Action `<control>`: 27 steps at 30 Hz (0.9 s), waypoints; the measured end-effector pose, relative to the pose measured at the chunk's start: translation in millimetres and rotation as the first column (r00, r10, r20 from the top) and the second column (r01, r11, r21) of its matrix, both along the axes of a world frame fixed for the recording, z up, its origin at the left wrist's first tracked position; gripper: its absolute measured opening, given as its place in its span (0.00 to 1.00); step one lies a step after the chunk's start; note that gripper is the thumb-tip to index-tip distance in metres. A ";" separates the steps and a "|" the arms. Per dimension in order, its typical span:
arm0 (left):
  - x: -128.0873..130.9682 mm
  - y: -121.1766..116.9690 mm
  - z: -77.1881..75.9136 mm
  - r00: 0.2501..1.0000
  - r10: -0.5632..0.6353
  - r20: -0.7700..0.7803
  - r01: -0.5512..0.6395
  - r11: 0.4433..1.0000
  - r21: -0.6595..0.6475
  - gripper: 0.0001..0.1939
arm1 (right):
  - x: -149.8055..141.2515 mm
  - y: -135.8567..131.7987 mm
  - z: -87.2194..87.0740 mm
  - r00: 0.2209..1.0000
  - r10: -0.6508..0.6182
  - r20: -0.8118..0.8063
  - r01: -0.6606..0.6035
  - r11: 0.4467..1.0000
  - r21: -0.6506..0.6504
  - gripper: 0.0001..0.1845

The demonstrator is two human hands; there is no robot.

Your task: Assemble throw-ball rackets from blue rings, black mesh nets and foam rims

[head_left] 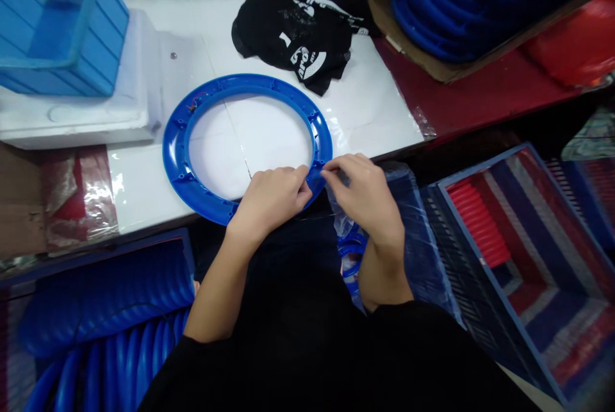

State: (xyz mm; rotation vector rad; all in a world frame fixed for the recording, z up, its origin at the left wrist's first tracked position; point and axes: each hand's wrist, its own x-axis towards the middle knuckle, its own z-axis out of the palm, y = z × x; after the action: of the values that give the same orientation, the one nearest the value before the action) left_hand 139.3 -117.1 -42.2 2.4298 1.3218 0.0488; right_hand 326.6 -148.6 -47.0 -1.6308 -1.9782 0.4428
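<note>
Blue ring lies on the white table, near side overhanging. Left hand curls closed around its near-right rim. Right hand: fingertips nearly meet at the rim; contents, if any, cannot tell. Advise steady left grip, light right touch.

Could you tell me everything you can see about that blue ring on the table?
The blue ring looks like glossy hard plastic: a broad open channel between raised rims, with small posts and ribs inside. A bit of reddish wire shows in its far-left part. It lies channel up on the white tabletop, its near side jutting past the edge. The left hand, fingers curled, covers its near-right part; the right hand has fingertips at its right side.
</note>
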 end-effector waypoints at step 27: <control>10.1 -4.2 3.0 1.000 0.012 0.018 -0.013 1.000 0.029 0.16 | -16.8 -2.2 -13.6 0.990 -0.067 0.122 0.063 0.997 0.037 0.10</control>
State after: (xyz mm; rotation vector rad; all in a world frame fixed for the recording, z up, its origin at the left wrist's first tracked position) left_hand 149.4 -121.3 -39.2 2.4394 1.3374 0.0938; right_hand 309.8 -150.8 -60.7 -1.7335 -2.0034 0.2894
